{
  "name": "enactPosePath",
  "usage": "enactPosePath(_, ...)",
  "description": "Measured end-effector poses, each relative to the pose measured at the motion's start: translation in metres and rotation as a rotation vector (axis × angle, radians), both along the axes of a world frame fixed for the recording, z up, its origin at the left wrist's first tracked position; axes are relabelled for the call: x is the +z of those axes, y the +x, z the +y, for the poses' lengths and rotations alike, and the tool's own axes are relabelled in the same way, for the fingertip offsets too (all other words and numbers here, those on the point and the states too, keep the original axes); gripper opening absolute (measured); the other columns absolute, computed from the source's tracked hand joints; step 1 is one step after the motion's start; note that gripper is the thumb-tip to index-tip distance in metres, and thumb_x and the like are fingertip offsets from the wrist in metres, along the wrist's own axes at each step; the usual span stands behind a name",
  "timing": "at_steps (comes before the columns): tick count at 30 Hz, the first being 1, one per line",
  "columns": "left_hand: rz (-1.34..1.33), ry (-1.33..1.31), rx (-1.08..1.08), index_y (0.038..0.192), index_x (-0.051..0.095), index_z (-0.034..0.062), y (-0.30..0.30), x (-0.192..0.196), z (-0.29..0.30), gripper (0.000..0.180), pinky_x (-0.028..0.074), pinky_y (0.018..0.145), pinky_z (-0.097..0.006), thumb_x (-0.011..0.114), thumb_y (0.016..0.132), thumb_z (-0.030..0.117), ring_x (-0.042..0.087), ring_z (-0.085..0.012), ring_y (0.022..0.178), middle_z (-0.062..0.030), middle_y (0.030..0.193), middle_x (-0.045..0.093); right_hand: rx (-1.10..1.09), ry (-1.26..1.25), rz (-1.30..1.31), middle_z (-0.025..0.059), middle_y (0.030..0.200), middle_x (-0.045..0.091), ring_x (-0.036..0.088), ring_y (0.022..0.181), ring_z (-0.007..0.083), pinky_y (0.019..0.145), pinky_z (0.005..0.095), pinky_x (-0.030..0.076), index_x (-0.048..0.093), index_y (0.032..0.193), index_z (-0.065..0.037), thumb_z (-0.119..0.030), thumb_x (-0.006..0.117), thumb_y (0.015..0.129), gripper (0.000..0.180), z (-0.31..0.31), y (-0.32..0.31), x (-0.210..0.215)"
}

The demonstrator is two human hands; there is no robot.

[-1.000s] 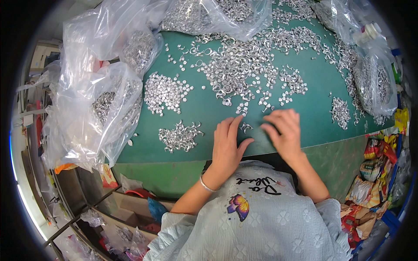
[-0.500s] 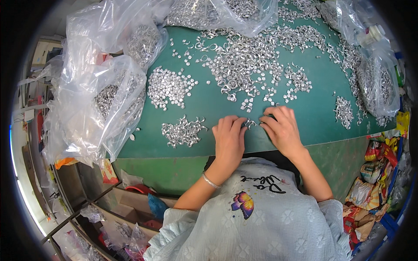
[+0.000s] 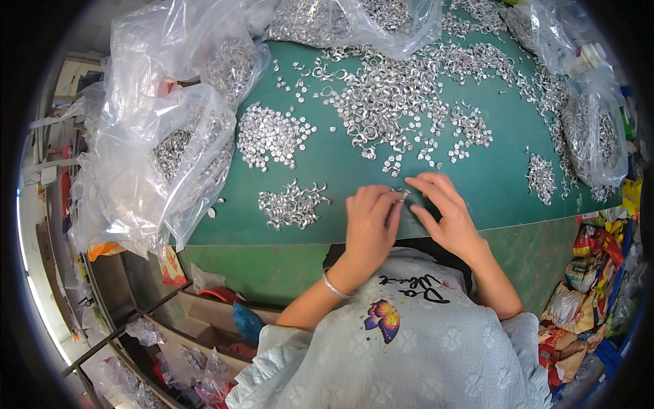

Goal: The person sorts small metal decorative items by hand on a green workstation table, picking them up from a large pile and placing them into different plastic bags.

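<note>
Close to the table's near edge, my left hand [image 3: 371,225] has its thumb and fingers pinched on a small silver metal piece [image 3: 405,195], whose exact shape is blurred. Just right of it my right hand [image 3: 446,215] holds nothing that I can see; its thumb and fingers are spread apart. Left of my hands lies a small heap of curved, hook-like silver pieces [image 3: 293,206]. Farther back is a heap of small flower-shaped silver pieces [image 3: 269,136]. A large mixed pile of silver rings and pieces [image 3: 388,102] spreads beyond my hands.
Clear plastic bags [image 3: 197,163] of metal parts crowd the table's left side. Another bag [image 3: 340,24] lies at the back, and one more [image 3: 596,140] at the right. The green table [image 3: 477,184] has a small heap [image 3: 540,178] near its right edge. Open drawers [image 3: 204,320] sit lower left.
The small silver piece between my hands has come up into my left fingertips. My left hand has shifted slightly right, and my right thumb and fingers have spread wider.
</note>
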State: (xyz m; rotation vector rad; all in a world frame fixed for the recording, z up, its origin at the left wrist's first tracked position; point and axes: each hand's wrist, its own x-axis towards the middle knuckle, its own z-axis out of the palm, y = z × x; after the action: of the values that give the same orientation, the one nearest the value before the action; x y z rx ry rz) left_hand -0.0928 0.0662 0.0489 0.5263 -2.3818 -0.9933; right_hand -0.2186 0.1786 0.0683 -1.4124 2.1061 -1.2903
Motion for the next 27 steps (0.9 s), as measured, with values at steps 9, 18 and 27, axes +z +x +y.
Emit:
enactPosePath(9,-0.062,-0.216,-0.182,0.106,0.064,0.003,-0.008,-0.006,0.002,0.027,0.04,0.088,-0.04,0.064,0.079,-0.002,0.054,-0.0296,0.106,-0.0102,0.11,0.058,-0.46,0.106,0.379,0.0144,0.086,0.062,0.06,0.08,0.03,0.072,0.0377,0.049,0.064,0.089,0.001,0.004,0.068,0.078,0.011,0.064,-0.044,-0.026)
enactPosePath(18,-0.136,-0.327,0.176,0.104,0.063,0.0001,0.036,-0.022,-0.029,0.027,0.035,0.094,-0.044,0.063,0.077,-0.004,0.054,-0.0302,0.109,-0.0107,0.111,0.058,-0.225,0.015,0.432,0.0076,0.102,0.059,0.054,0.095,0.027,0.08,0.0407,0.042,0.065,0.095,-0.006,-0.004,0.07,0.076,0.02,-0.009,-0.022,-0.019)
enactPosePath(27,-0.105,-0.191,0.176,0.11,0.062,0.0011,0.026,-0.012,-0.019,0.029,0.033,0.095,-0.042,0.064,0.081,-0.002,0.054,-0.0277,0.109,-0.0099,0.111,0.058,-0.236,-0.032,0.34,0.0041,0.092,0.06,0.054,0.088,0.024,0.076,0.0375,0.038,0.063,0.084,-0.005,-0.006,0.072,0.076,0.011,-0.03,-0.014,-0.027)
